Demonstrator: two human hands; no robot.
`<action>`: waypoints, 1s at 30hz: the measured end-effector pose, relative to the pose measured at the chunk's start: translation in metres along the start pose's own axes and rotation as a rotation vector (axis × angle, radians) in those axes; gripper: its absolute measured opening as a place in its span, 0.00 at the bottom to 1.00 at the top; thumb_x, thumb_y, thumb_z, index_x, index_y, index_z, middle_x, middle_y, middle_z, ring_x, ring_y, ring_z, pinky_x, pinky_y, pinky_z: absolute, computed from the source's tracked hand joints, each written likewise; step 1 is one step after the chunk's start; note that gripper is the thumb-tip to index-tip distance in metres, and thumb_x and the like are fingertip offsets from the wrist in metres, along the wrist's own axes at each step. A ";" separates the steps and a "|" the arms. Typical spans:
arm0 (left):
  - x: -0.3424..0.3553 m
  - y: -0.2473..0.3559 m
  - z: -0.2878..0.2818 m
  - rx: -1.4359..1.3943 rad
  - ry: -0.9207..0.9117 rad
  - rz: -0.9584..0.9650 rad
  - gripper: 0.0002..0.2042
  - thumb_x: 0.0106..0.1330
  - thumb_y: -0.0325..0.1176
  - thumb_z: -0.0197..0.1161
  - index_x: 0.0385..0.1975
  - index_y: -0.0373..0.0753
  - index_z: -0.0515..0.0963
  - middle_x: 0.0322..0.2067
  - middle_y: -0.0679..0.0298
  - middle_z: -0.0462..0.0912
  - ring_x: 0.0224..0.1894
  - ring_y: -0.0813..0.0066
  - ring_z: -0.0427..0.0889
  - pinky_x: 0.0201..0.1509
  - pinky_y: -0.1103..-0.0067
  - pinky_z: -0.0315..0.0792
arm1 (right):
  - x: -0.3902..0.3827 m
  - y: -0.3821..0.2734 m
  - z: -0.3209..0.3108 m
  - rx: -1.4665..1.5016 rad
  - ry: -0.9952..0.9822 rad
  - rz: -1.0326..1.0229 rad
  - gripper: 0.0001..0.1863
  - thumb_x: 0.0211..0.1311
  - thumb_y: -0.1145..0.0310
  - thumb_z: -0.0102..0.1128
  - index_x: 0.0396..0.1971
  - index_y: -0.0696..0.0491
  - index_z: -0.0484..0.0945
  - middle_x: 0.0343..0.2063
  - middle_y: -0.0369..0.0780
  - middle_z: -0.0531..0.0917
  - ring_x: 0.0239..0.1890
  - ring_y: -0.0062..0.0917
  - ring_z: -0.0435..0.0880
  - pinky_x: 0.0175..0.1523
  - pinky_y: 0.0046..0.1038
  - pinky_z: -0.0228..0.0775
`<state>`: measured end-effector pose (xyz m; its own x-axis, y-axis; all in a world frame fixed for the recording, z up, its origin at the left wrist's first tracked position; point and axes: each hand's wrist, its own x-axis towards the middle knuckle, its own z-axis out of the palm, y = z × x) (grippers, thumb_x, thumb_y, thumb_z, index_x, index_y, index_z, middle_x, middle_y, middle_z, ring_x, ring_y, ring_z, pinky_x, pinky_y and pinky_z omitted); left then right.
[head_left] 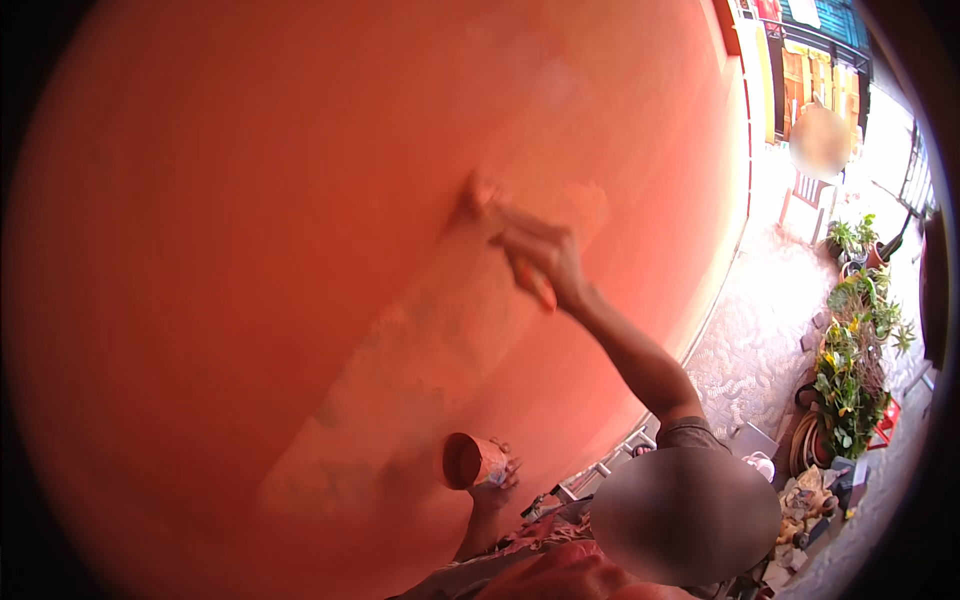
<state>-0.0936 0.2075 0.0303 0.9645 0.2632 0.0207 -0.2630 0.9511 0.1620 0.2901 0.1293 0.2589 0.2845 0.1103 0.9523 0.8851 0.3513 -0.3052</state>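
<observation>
My right hand (545,260), arm raised, is wrapped round the handle of a paintbrush (485,195). Its bristles, a little blurred, press against a large orange-red wall (250,220). Below the brush, a paler, patchy band (400,370) runs diagonally down the wall. Lower down, my left hand (498,478) grips a small paint pot (478,460) smeared with orange-red. Its mouth faces left toward the wall, and the inside looks dark, so the paint level cannot be made out.
Beneath my right arm, a metal ladder (600,468) runs along the wall's foot. To the right lies a paved floor (750,310) with potted plants (850,370), a coiled hose (803,440) and assorted clutter (805,500). A chair (808,195) stands farther back.
</observation>
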 end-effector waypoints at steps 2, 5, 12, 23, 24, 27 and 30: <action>0.005 -0.001 0.003 0.002 -0.006 -0.004 0.32 0.63 0.51 0.66 0.63 0.43 0.67 0.56 0.55 0.69 0.46 0.58 0.69 0.33 0.74 0.73 | -0.015 -0.044 0.016 0.143 -0.089 -0.114 0.11 0.50 0.83 0.62 0.32 0.53 0.82 0.44 0.46 0.87 0.35 0.35 0.89 0.35 0.30 0.79; 0.016 -0.007 0.013 0.019 -0.054 -0.026 0.31 0.63 0.51 0.66 0.63 0.42 0.67 0.56 0.55 0.69 0.47 0.57 0.70 0.34 0.74 0.74 | -0.021 -0.090 0.012 0.557 -0.252 0.051 0.10 0.51 0.85 0.63 0.31 0.53 0.82 0.51 0.48 0.85 0.38 0.35 0.89 0.36 0.30 0.80; 0.024 -0.043 0.027 0.013 -0.094 -0.015 0.31 0.65 0.51 0.64 0.63 0.42 0.66 0.56 0.56 0.68 0.48 0.57 0.70 0.35 0.73 0.74 | -0.033 -0.086 -0.037 0.908 -0.109 0.595 0.02 0.64 0.80 0.62 0.32 0.58 0.79 0.39 0.41 0.86 0.40 0.23 0.85 0.47 0.27 0.77; 0.021 -0.089 0.010 0.008 0.013 0.178 0.43 0.57 0.69 0.60 0.63 0.39 0.68 0.51 0.51 0.76 0.41 0.53 0.77 0.31 0.73 0.75 | -0.090 -0.102 -0.060 1.152 -0.001 1.038 0.16 0.64 0.76 0.63 0.45 0.53 0.66 0.35 0.44 0.82 0.40 0.31 0.86 0.47 0.35 0.83; 0.018 -0.091 0.007 -0.009 0.004 0.171 0.43 0.57 0.70 0.59 0.62 0.38 0.69 0.50 0.52 0.76 0.41 0.53 0.77 0.31 0.73 0.75 | -0.096 -0.107 -0.060 1.177 -0.002 1.058 0.16 0.64 0.76 0.63 0.46 0.53 0.65 0.36 0.45 0.82 0.40 0.32 0.86 0.47 0.37 0.83; 0.009 -0.092 0.001 -0.029 0.008 0.187 0.43 0.57 0.70 0.58 0.62 0.38 0.69 0.49 0.53 0.77 0.41 0.53 0.77 0.31 0.73 0.74 | -0.111 -0.117 -0.055 1.254 -0.052 1.160 0.14 0.65 0.75 0.62 0.44 0.53 0.65 0.38 0.46 0.82 0.41 0.33 0.86 0.47 0.36 0.83; 0.007 -0.090 -0.002 -0.044 0.021 0.217 0.42 0.57 0.70 0.57 0.61 0.39 0.70 0.48 0.53 0.77 0.41 0.53 0.77 0.31 0.73 0.73 | -0.124 -0.118 -0.046 1.254 -0.115 1.189 0.13 0.65 0.73 0.63 0.42 0.53 0.67 0.37 0.43 0.81 0.41 0.31 0.85 0.47 0.36 0.82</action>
<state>-0.0633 0.1240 0.0137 0.8847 0.4652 0.0299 -0.4654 0.8779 0.1127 0.1677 0.0319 0.1768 0.4410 0.8652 0.2387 -0.5897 0.4798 -0.6496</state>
